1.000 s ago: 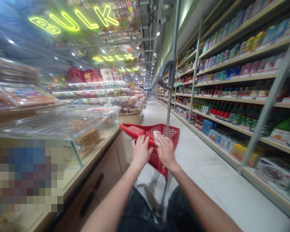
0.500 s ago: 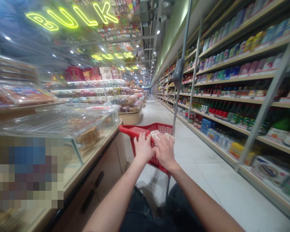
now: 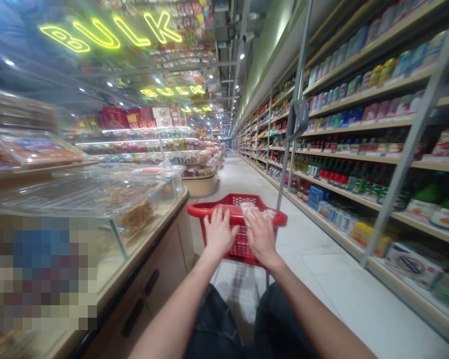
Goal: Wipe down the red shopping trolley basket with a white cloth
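A red plastic shopping cart (image 3: 243, 245) with a perforated basket stands in front of my knees. My left hand (image 3: 220, 232) lies on its near rim, fingers stretched forward and apart, thumb pointing right. To the right along the same rim, my right hand (image 3: 261, 237) has its fingers over a crumpled white cloth (image 3: 249, 205) with reddish marks, pressed against the rim. Part of the cloth is hidden under the fingers. A grey pole (image 3: 297, 75) with a dark grey loop-shaped fitting (image 3: 298, 119) rises from the cart's right side.
At left runs a glass-topped food counter (image 3: 134, 209) with wooden cabinet doors (image 3: 164, 264). Shelving (image 3: 389, 204) with bottles, cans and boxes lines the right side. A pale tiled aisle (image 3: 228, 172) stretches ahead. Neon BULK signs (image 3: 110, 35) hang overhead.
The cart has turned, its rim now lying more level across my view and its pole farther right. My hands have moved slightly apart, the cloth still under the right one.
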Action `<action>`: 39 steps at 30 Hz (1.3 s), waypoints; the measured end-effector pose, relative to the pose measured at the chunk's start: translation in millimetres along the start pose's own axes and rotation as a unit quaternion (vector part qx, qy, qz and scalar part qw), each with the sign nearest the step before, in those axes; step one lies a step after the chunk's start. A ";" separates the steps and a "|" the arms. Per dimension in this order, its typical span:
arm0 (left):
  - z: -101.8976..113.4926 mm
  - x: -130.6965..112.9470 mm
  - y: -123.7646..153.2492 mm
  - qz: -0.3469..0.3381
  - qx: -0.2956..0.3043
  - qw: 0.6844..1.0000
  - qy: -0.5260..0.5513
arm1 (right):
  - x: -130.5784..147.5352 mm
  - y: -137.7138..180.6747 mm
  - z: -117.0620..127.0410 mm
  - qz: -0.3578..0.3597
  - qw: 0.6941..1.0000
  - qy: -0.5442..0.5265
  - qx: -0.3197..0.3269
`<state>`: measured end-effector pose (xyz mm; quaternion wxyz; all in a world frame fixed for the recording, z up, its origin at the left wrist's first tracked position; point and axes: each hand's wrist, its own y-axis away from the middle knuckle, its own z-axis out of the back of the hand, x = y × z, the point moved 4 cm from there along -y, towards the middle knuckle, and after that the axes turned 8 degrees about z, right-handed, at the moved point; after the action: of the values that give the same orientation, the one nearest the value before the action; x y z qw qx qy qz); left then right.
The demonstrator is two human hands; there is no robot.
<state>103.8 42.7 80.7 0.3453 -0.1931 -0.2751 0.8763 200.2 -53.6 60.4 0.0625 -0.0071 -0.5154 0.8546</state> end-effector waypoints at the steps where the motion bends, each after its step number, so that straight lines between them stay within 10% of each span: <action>1: 1.2 -0.6 0.5 -0.002 0.001 1.000 0.002 | 0.3 -0.3 0.0 0.006 1.000 -0.003 0.006; 8: -0.4 12.1 1.3 0.017 0.038 0.999 0.008 | -33.9 2.5 14.8 -0.086 0.994 0.044 -0.041; 15: 1.5 3.8 10.8 -0.022 0.046 0.999 -0.001 | 14.8 -11.8 -6.2 0.031 0.998 0.012 0.044; 21: 8.8 7.1 13.0 -0.010 0.054 0.998 0.000 | -25.0 -8.8 11.1 -0.089 0.994 0.056 -0.008; 28: 7.9 9.3 12.6 -0.018 0.065 0.998 -0.009 | 21.6 -20.9 -12.0 0.035 0.998 0.006 0.046; 35: 11.0 23.1 13.3 0.026 0.056 0.998 -0.017 | -19.6 -20.3 2.2 -0.070 0.997 0.022 -0.006; 39: 10.9 19.1 15.3 0.007 0.053 0.999 -0.005 | 10.7 -29.3 -9.9 -0.012 0.999 0.012 0.035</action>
<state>77.3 43.1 76.9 0.3471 -0.1724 -0.2289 0.8930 193.3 -30.1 82.1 0.0796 -0.0090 -0.4845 0.8711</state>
